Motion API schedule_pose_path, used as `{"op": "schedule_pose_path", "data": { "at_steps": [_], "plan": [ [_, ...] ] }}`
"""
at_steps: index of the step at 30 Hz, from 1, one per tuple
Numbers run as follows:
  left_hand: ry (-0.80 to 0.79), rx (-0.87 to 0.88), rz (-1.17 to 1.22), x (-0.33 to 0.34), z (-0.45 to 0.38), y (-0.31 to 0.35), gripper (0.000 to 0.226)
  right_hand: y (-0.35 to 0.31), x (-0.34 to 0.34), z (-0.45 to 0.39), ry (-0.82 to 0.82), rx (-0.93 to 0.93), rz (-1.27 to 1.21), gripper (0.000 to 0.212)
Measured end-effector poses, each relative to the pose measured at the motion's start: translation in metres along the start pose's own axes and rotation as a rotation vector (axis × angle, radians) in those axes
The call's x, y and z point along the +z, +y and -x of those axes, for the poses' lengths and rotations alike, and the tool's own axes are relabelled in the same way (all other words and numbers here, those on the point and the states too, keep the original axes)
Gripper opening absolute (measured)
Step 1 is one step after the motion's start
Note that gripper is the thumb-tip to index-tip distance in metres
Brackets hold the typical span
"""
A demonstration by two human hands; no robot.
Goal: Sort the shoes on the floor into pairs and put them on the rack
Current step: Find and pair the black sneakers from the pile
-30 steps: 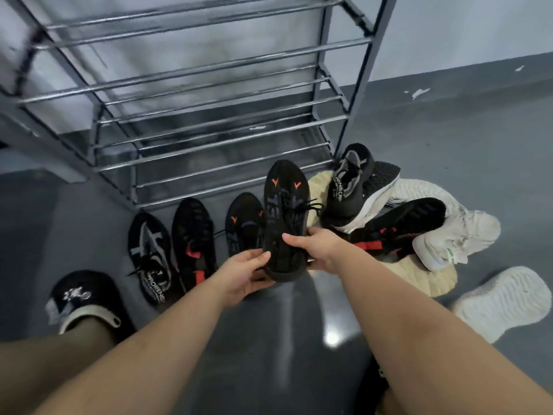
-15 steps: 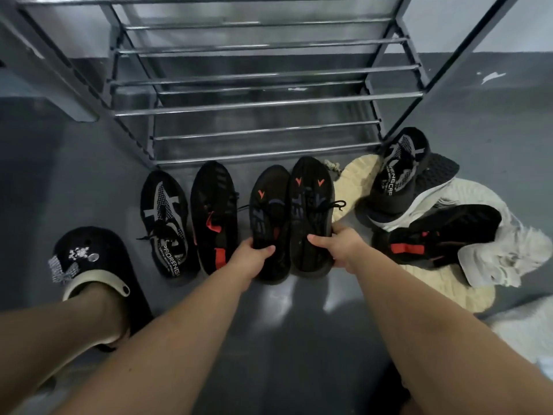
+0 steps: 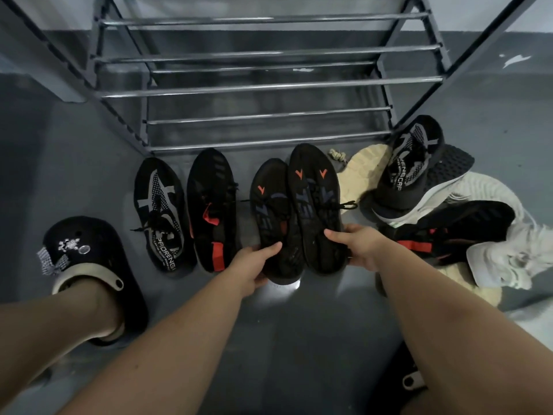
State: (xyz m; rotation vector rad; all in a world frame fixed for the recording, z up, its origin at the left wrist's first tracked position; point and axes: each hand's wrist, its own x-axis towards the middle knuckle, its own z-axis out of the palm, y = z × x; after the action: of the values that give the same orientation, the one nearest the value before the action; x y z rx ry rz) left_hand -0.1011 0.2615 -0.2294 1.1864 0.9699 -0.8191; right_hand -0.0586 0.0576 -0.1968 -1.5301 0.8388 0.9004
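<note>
I now have the two matching black shoes with orange arrow marks side by side on the floor, toes toward the front rail of the rack [image 3: 269, 85]. Right hand [image 3: 357, 245] holds the heel of the right shoe [image 3: 315, 205], thumb on top and fingers curled under its edge; left hand [image 3: 254, 266] grips the heel of the left shoe [image 3: 273, 214] the same way. A second ago the right shoe was up in the air, toe pointing at the rack, with the left hand only reaching in; half a second ago it was already down beside its partner. So one pair looks sorted, not yet shelved; the rack bars carry nothing. Two odd black shoes lie to the left near the rack's front left corner; the unsorted heap [image 3: 449, 211] sits by the front right corner.
</note>
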Motion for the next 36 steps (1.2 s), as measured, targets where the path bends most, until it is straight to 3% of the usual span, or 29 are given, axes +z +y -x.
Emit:
{"op": "schedule_pose_path", "data": {
  "at_steps": [4, 11, 16, 31, 36],
  "plan": [
    [-0.059, 0.027, 0.062, 0.000, 0.009, 0.007, 0.029, -0.002, -0.003, 0.016, -0.049, -0.006, -0.062, 0.027],
    [-0.118, 0.089, 0.141, -0.009, 0.042, 0.010, 0.036, -0.011, 0.009, 0.051, 0.031, -0.121, -0.005, 0.035],
    [-0.142, 0.181, 0.158, -0.022, 0.081, 0.015, 0.013, -0.016, 0.021, 0.087, 0.024, -0.194, 0.003, 0.016],
    [-0.264, 0.334, 0.009, -0.019, 0.239, 0.084, 0.018, -0.059, 0.011, 0.236, 0.060, -0.438, -0.118, 0.036],
    [-0.287, 0.407, -0.038, -0.022, 0.290, 0.119, 0.027, -0.086, 0.015, 0.271, 0.025, -0.544, -0.216, 0.030]
  ]
}}
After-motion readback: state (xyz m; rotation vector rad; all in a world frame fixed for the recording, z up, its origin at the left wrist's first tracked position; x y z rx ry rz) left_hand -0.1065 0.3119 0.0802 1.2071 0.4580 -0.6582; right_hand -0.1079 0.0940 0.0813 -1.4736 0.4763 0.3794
